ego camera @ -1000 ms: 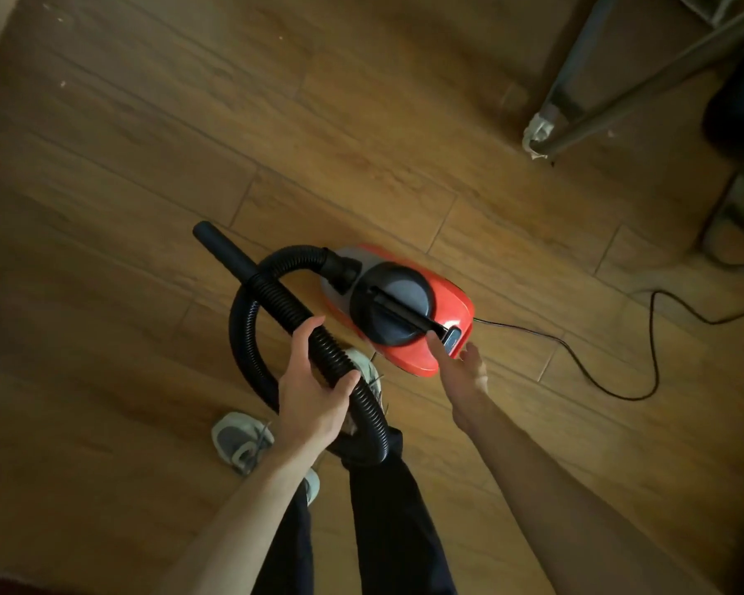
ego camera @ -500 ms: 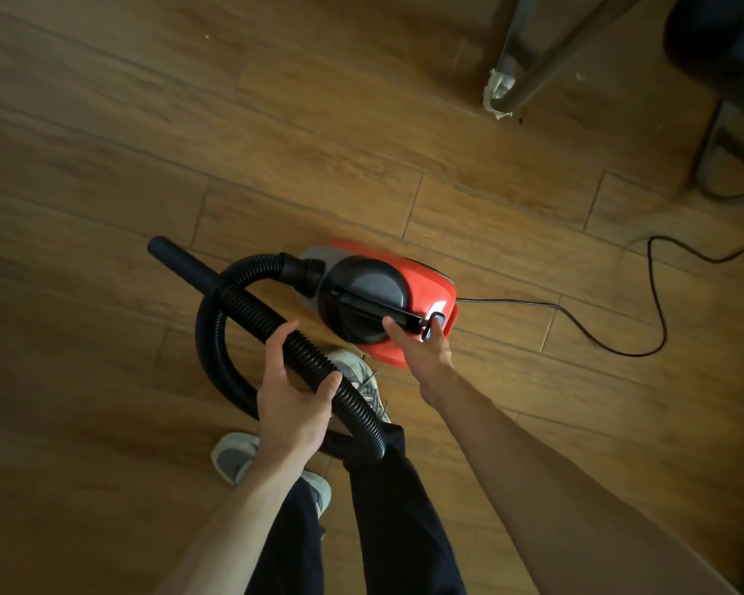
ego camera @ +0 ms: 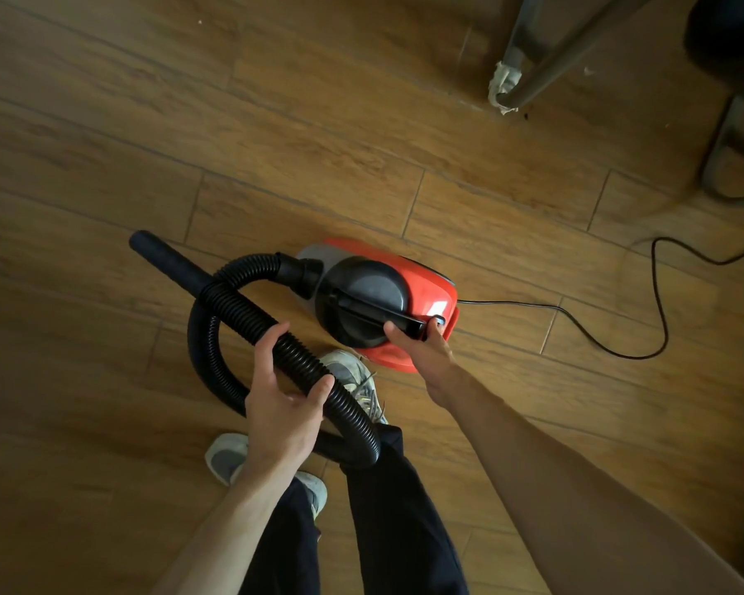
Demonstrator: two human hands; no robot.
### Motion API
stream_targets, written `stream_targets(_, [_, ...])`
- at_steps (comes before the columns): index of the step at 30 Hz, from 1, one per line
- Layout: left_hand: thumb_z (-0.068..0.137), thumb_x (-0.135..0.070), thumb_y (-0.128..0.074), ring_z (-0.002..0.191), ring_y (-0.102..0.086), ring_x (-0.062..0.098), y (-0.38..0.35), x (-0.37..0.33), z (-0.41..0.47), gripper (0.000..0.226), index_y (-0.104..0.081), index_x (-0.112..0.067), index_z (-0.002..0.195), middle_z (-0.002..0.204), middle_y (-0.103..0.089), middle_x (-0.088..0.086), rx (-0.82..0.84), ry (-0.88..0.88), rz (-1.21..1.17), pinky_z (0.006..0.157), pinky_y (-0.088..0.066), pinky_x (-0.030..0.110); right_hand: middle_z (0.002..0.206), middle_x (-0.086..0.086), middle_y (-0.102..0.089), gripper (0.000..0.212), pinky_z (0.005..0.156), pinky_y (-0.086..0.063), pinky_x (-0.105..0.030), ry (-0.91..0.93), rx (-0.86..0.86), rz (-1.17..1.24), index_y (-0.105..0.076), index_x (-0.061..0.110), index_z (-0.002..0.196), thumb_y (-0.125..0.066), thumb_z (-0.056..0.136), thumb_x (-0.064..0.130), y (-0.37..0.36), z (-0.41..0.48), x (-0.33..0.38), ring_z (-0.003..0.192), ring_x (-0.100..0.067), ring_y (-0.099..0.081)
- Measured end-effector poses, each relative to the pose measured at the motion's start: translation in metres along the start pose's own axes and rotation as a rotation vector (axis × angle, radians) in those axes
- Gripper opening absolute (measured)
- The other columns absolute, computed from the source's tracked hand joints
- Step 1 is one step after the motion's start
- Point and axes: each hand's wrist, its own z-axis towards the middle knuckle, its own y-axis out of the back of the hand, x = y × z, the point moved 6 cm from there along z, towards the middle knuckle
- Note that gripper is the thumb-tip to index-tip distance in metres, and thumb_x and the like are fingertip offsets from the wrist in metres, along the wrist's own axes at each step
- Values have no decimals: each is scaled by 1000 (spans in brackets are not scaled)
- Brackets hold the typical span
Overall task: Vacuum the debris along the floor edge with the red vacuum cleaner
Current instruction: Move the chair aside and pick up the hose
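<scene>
The red vacuum cleaner [ego camera: 422, 285] with a black round top sits on the wooden floor in front of my feet. My right hand [ego camera: 422, 350] grips the rear end of its black carry handle [ego camera: 379, 313], thumb by the switch. Its ribbed black hose [ego camera: 250, 311] loops from the front of the body around to the left. My left hand [ego camera: 282, 405] is wrapped loosely around the hose. The smooth black nozzle tube [ego camera: 164, 255] points up-left, above the floor. A few pale specks of debris [ego camera: 199, 21] lie far off at the top.
A thin black power cord [ego camera: 636, 354] snakes right from the vacuum's rear. Metal furniture legs [ego camera: 529, 45], one with a torn pale wrapping [ego camera: 505, 88], stand at top right beside a dark chair base [ego camera: 731, 165]. My grey shoes [ego camera: 353, 380] are under the hose.
My right hand has moved from beside the vacuum's rear onto the handle end and closed on it. The view has shifted, with the furniture legs sliding left. My left hand stays on the hose.
</scene>
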Motion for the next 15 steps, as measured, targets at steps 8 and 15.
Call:
stream_targets(8, [82,3,-75,81,-72,35,10,5,-2,75,-48,-44,132,104,-62,3,8,-20,43,76,-60,58,151,-1,-39,139,107,-33,-38,-16,-14,-28,-24,21,155,-84,42,74,5,-1,0,134,-21,-38])
stream_targets(15, [82,-10,-79,61,-69,19,35,-8,-24,74,-43,-45,136,79,-68,9,31,-130,133,63,-61,37,157,-7,-26,97,106,-43,-48,294,-198,-371,-20,29,156,-78,80,45,4,-32,97,132,-31,-45])
